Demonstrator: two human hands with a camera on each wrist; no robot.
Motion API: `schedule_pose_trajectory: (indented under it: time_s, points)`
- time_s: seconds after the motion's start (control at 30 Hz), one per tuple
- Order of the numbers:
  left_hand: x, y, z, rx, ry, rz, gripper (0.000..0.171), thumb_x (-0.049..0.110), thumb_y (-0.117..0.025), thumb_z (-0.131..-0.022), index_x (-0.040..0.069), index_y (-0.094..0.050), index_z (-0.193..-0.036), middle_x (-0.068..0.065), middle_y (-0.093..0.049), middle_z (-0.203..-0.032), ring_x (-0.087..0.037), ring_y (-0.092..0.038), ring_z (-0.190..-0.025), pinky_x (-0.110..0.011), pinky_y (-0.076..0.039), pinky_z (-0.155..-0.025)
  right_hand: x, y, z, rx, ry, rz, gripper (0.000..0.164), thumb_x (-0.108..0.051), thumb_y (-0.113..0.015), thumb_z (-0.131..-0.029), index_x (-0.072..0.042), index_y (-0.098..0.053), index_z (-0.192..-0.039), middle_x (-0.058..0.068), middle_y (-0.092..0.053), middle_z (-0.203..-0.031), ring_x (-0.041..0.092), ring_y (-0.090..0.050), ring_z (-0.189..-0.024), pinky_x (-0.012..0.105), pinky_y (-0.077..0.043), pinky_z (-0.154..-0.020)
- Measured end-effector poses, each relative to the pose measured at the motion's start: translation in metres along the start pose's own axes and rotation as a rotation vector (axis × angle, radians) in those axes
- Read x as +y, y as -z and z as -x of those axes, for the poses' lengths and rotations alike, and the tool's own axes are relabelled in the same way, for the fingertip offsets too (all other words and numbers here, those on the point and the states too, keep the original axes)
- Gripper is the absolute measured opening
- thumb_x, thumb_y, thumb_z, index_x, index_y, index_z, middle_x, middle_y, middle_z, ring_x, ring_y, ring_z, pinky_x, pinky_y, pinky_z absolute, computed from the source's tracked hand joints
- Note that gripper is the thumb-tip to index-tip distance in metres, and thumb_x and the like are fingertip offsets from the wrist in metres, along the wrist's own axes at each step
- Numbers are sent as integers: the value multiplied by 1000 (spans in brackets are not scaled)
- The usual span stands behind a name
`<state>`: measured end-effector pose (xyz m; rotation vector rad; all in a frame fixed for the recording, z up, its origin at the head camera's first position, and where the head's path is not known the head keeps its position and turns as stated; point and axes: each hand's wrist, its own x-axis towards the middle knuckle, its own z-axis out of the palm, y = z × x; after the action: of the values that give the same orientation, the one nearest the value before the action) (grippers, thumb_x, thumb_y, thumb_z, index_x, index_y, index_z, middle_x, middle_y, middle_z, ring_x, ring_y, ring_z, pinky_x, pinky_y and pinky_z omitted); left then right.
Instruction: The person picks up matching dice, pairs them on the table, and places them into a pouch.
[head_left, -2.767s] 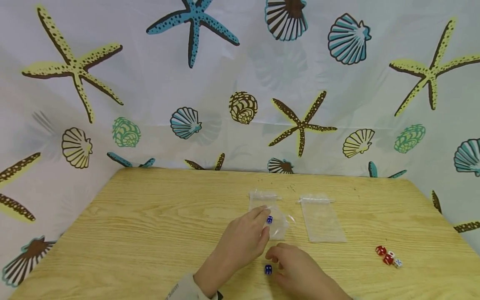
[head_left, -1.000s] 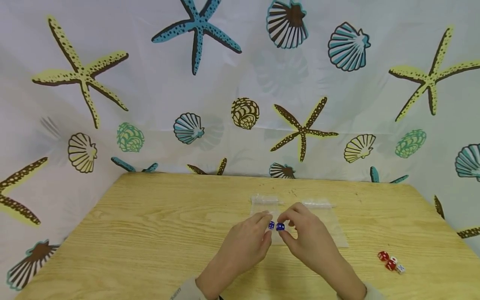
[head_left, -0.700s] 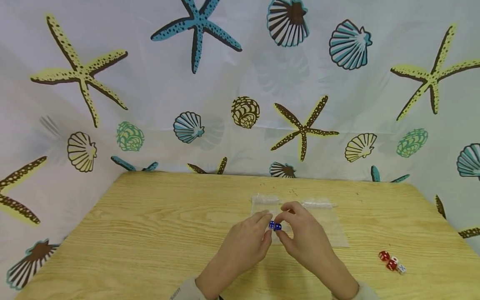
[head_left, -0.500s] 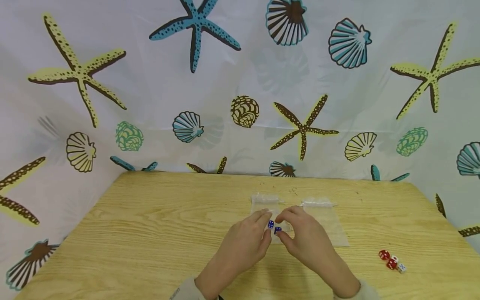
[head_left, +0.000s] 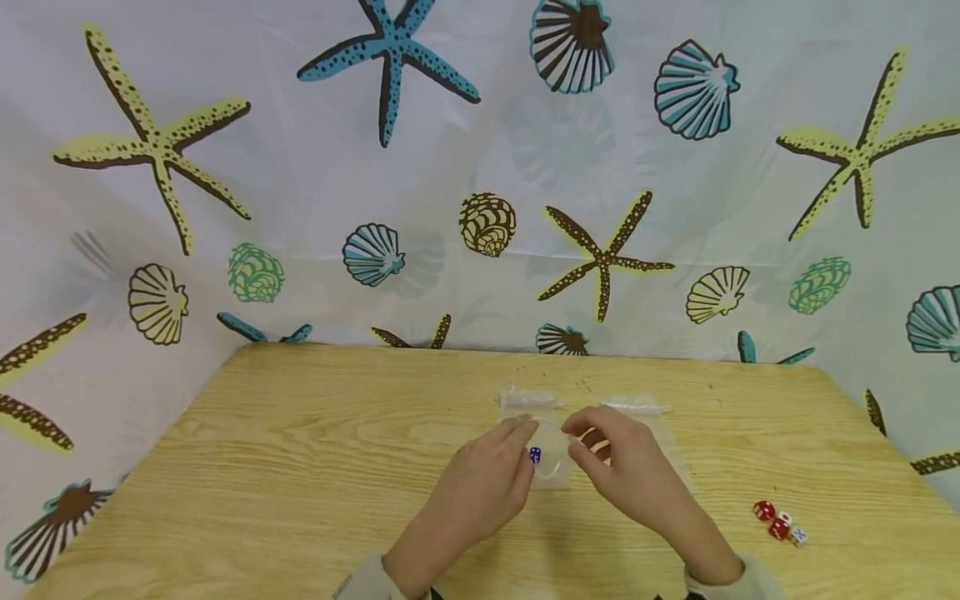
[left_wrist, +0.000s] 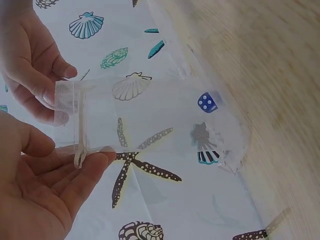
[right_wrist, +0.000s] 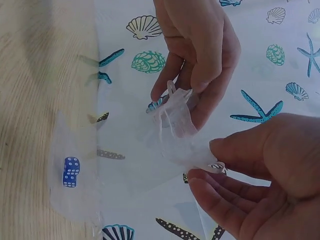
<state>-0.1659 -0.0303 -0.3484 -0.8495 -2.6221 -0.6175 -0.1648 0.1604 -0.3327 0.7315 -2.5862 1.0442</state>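
Observation:
A sheer white drawstring pouch [left_wrist: 160, 115] is stretched between my two hands. At the left side of its mouth, my left hand [head_left: 487, 475] holds the edge between thumb and fingers. My right hand [head_left: 630, 467] pinches the opposite edge, as the right wrist view shows. Two blue dice [right_wrist: 71, 172] with white pips lie together at the bottom of the pouch, seen through the fabric. Only one blue die [head_left: 535, 455] shows clearly in the head view, beside the left fingers.
Two more sheer pouches lie flat on the wooden table: one pouch [head_left: 525, 398] behind the hands, another pouch [head_left: 636, 405] partly behind the right hand. Red dice [head_left: 763, 510] and white dice [head_left: 798, 537] sit clustered at the right. A shell-print cloth [head_left: 450, 167] surrounds the table.
My right hand picked a blue die off the table, brought it to the pouch beside the left hand and let it go. It has since shifted right and pinches the pouch's edge.

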Motion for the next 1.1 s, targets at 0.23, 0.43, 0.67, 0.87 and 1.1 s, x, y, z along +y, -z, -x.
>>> schedule_pose_trajectory:
  time_s: [0.23,0.43,0.67,0.87,1.1]
  points:
    - [-4,1,-1,-20,32,105,36,2,-46,-92,-2,-59,-125,-17,-61,-126,-30,-61,-114,-41,-53,-91,2,3,-2,7,-2,-15,14,-1,-61,-90,-3,-66,-103,9,-68,-98,18,-65,-84,20,-54,-66]
    - [-9,2,-3,20,-12,174,33,-7,-48,-90,-5,-62,-120,-19,-64,-121,-31,-62,-112,-39,-54,-87,3,4,-3,38,-19,-21,15,2,-62,-88,-4,-67,-100,4,-67,-86,11,-63,-73,20,-53,-63]
    - [-12,3,-5,18,12,213,36,-12,-56,-85,-2,-64,-118,-17,-66,-117,-20,-67,-91,-26,-54,-68,9,8,-3,0,-102,-206,15,1,-64,-87,-3,-66,-101,7,-65,-84,6,-60,-72,22,-52,-62]
    - [-13,3,-5,79,36,240,36,-15,-57,-83,2,-64,-114,-13,-67,-110,-19,-66,-83,-22,-51,-62,11,15,-3,-27,-198,-458,18,-1,-63,-88,5,-61,-105,10,-61,-89,7,-59,-72,23,-49,-62]
    - [-14,5,-5,146,89,186,34,-18,-57,-77,3,-59,-103,-10,-60,-101,-19,-61,-81,-23,-51,-63,21,20,-3,-36,-313,-678,10,-6,-60,-91,-4,-61,-101,-1,-57,-88,8,-49,-66,23,-42,-60]
